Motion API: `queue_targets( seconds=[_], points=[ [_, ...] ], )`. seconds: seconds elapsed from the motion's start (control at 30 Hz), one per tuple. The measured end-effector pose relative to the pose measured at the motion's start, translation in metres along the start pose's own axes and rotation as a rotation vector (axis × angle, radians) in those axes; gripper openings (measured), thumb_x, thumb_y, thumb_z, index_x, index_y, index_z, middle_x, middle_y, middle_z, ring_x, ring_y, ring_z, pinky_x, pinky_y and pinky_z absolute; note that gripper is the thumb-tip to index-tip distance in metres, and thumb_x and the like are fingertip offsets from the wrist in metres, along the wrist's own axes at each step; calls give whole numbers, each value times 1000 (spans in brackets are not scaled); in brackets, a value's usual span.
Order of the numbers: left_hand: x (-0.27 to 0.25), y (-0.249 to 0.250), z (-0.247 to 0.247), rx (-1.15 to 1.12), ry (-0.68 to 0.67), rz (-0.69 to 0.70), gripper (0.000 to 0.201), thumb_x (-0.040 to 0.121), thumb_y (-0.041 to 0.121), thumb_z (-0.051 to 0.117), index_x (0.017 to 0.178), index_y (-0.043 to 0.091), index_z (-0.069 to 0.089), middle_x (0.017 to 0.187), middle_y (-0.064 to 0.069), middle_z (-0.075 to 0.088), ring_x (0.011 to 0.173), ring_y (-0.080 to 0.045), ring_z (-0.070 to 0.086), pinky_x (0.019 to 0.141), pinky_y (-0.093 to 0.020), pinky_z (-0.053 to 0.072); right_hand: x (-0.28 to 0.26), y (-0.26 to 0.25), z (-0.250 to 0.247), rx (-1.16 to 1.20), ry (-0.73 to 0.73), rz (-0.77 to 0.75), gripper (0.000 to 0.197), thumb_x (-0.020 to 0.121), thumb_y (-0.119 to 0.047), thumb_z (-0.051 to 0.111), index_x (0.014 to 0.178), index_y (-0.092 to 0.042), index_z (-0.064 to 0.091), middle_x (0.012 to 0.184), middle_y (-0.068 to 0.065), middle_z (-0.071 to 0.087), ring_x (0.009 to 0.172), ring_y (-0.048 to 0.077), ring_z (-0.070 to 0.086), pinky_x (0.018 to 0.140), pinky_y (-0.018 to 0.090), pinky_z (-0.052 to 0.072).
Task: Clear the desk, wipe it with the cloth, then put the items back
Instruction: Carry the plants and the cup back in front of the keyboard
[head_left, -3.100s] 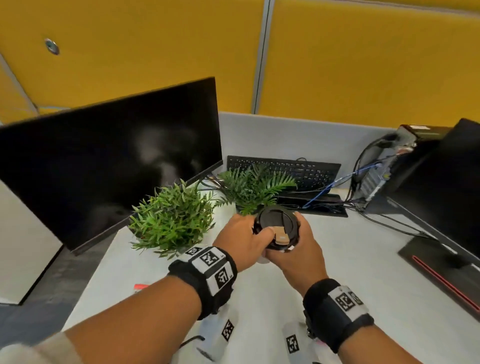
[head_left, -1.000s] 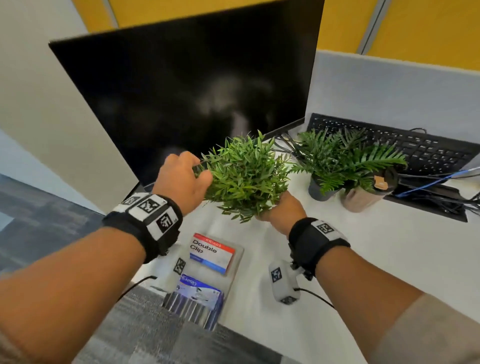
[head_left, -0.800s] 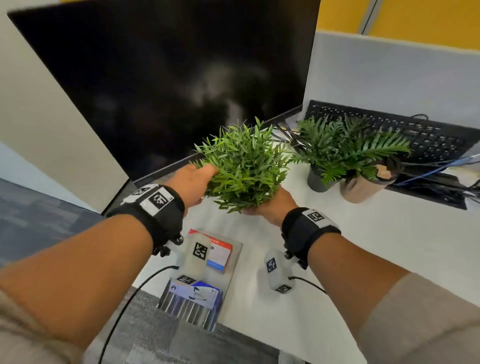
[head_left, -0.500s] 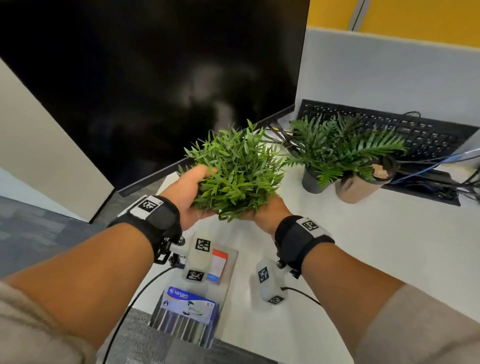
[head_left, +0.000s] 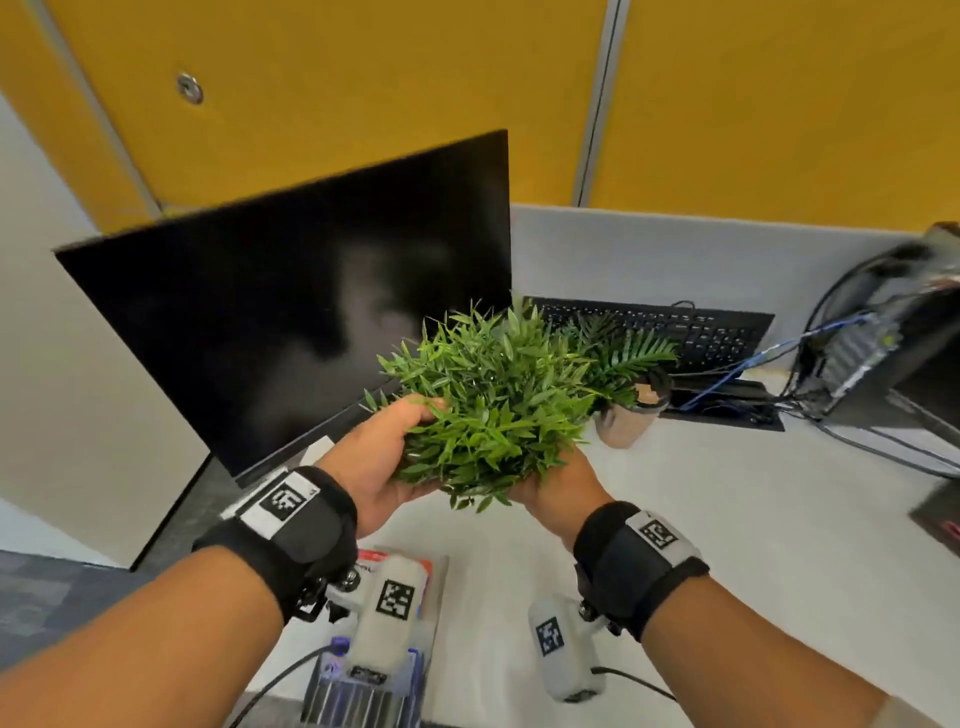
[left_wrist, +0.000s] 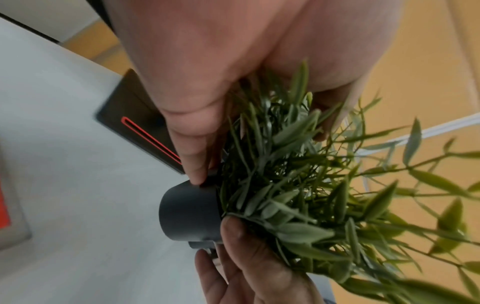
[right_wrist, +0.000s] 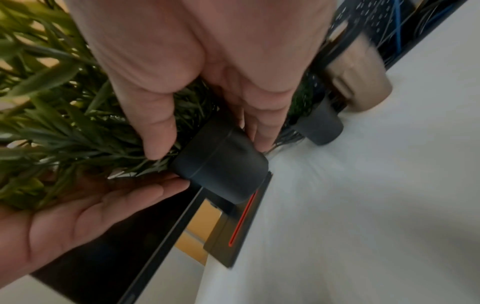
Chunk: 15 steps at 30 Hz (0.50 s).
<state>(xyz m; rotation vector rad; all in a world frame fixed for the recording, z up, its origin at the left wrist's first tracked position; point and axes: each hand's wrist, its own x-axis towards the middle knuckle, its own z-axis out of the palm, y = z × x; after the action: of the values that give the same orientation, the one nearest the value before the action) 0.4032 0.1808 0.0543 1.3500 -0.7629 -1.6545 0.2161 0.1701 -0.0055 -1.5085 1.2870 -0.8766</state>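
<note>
A bushy green artificial plant (head_left: 493, 405) in a dark grey pot (left_wrist: 189, 214) is held up above the white desk (head_left: 727, 519). My left hand (head_left: 410, 441) grips it from the left, thumb among the leaves and touching the pot's rim. My right hand (head_left: 535, 483) holds it from below on the right, thumb and fingers round the pot (right_wrist: 221, 164). In the head view the leaves hide the pot.
A fern-like plant (head_left: 618, 358) and a brown coffee cup (head_left: 631, 415) stand behind, before a black keyboard (head_left: 660, 327). A big black monitor (head_left: 291, 322) fills the left. Packs of clips (head_left: 431, 566) lie at the near edge. A computer with cables (head_left: 883, 353) sits at the right.
Earlier both hands held the coffee cup, which now stands by the fern. Since a second ago my hands have closed on the bushy plant and lifted it off the desk.
</note>
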Motion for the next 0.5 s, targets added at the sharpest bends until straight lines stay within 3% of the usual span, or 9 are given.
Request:
queue_targets(
  seconds=[0.07,0.1,0.23,0.27,0.3,0.37,0.43,0.5],
  points=[
    [-8,9,25,26,-49,10,16,90,25,50,82,26,64,103,-8,67,96,-26,61,103,-49,43,-11,-16,-23,-34,61,5,39,68,-15,82,104,-21,67,107,6,69,102,20,64,94,41,51],
    [-10,12,37,35,-68,18,16,89,26,51,82,26,64,103,-7,67,95,-26,61,102,-48,45,-17,-24,-34,-37,81,-20,40,65,-18,84,100,-28,66,109,4,68,107,24,63,95,44,51],
    [-5,19,98,78,-166,17,22,84,31,55,100,23,67,109,-7,69,99,-24,63,98,-47,49,-36,-24,-91,-140,171,-43,66,53,-50,83,111,-21,70,116,3,70,112,23,62,96,42,51],
    [-1,19,114,98,-190,10,24,83,32,55,103,23,66,109,-6,69,99,-23,63,98,-47,49,-40,-20,-109,-144,177,-24,65,59,-48,82,115,-17,68,117,5,68,112,24,62,96,41,51],
    [4,17,131,116,-209,0,25,84,33,55,103,23,66,107,-6,69,98,-23,63,98,-47,48,-42,-16,-126,-123,200,20,55,69,-35,80,117,-13,65,117,8,67,110,24,63,93,39,53],
    [15,13,167,145,-238,-18,21,85,33,53,99,24,65,101,-4,69,97,-23,62,100,-47,47,-44,-1,-162,-95,220,91,39,82,-8,70,120,-4,61,113,10,66,96,18,63,81,24,54],
    [30,5,200,155,-260,-44,20,86,34,52,98,24,64,100,-4,69,98,-23,62,103,-48,46,-45,12,-195,-131,223,54,40,83,-1,69,122,-2,61,117,5,64,92,11,59,80,11,47],
    [46,-5,233,170,-281,-79,19,85,33,51,97,24,63,99,-4,69,98,-23,62,103,-48,46,-46,23,-225,-191,221,10,42,81,-2,72,122,-2,62,116,-3,59,104,10,56,81,0,39]
  ],
)
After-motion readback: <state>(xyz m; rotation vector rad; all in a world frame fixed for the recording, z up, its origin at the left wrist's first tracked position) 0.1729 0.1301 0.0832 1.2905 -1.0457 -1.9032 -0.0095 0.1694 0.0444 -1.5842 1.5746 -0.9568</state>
